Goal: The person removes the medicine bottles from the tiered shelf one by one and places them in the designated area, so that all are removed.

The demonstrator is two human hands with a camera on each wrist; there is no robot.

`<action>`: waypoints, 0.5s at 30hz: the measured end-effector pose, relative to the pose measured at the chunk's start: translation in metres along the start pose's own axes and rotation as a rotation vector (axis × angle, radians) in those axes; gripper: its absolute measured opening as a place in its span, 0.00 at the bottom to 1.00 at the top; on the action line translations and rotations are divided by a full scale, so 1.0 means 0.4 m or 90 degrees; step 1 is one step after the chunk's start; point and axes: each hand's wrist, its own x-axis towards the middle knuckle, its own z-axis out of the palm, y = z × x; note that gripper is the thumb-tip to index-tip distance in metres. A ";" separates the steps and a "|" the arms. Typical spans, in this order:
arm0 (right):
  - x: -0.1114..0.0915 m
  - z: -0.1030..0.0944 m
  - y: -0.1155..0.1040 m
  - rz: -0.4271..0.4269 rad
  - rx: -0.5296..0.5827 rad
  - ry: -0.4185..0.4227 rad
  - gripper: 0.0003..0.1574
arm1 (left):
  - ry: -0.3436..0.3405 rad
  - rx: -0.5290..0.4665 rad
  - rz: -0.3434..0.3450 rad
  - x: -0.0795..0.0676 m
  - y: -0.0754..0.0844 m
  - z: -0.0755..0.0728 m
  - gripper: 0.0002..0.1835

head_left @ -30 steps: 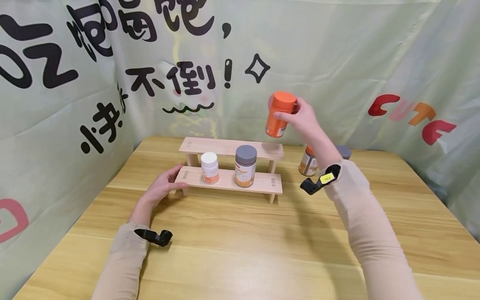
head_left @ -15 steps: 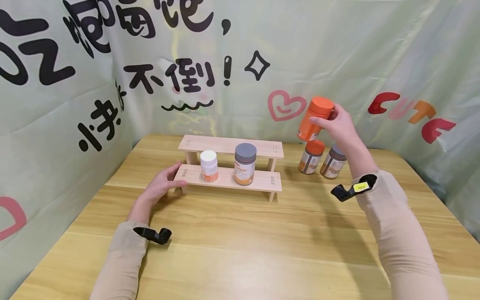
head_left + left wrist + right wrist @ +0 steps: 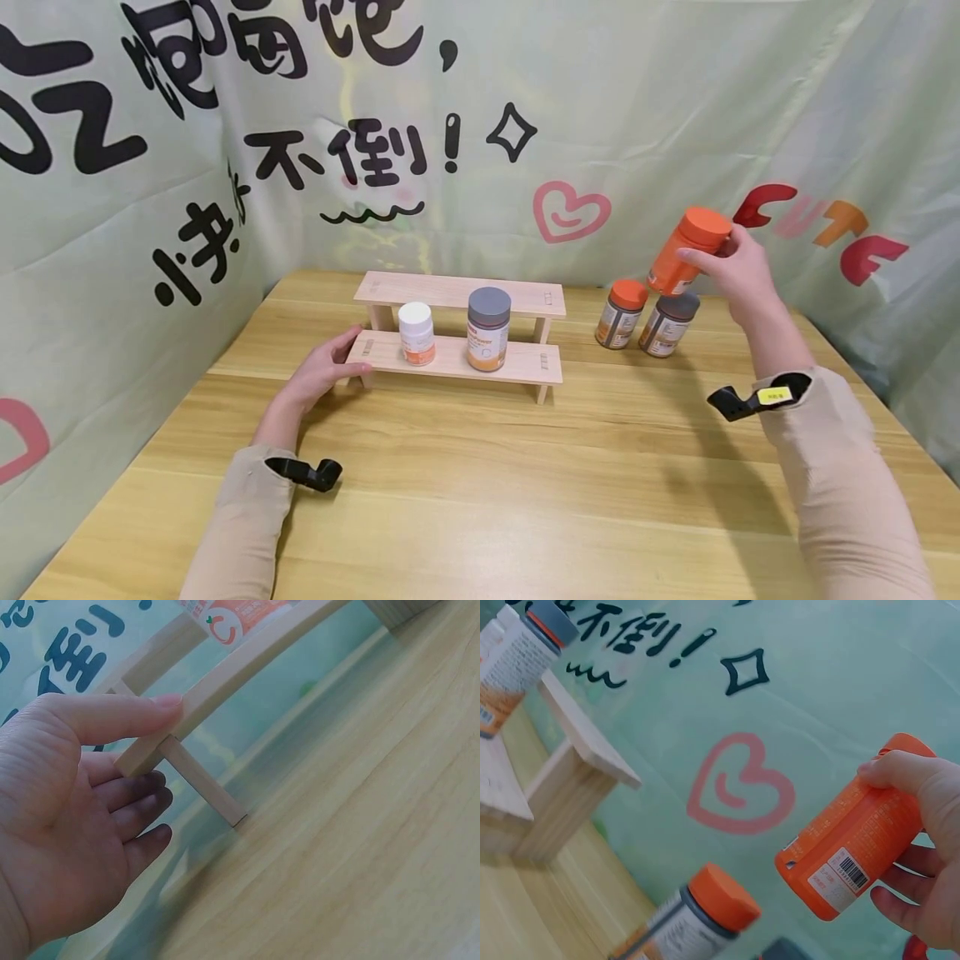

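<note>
For a clean carry, hold the orange bottle (image 3: 851, 836) firmly near its cap, take out the tilt before any set-down, and clear the orange-capped bottle (image 3: 618, 323) and grey-capped bottle (image 3: 664, 329) close by on the table (image 3: 480, 475). Likely snag: clipping a cap with the low base; can't tell true clearance. Brace the wooden rack (image 3: 450, 353) lightly, no tugging, given the white bottle (image 3: 417, 337) on its lower step.

Pose: reaching out with the right hand (image 3: 746, 271), gripping the orange bottle in mid-air, well right of the rack, base angled down-left. Pinching the rack's left end with the left hand (image 3: 318, 371), thumb on top.
</note>
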 end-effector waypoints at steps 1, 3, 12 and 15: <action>-0.002 -0.008 0.007 0.004 -0.004 0.006 0.41 | 0.001 0.002 -0.001 -0.001 0.000 0.000 0.45; -0.006 -0.024 0.019 0.010 -0.008 0.016 0.41 | 0.001 0.004 0.000 -0.001 0.002 0.000 0.45; -0.022 -0.087 0.069 0.041 -0.027 0.055 0.43 | 0.001 0.005 -0.004 -0.002 0.004 -0.002 0.46; -0.027 -0.100 0.087 0.053 -0.035 0.061 0.43 | 0.000 0.001 -0.005 -0.003 0.002 -0.001 0.46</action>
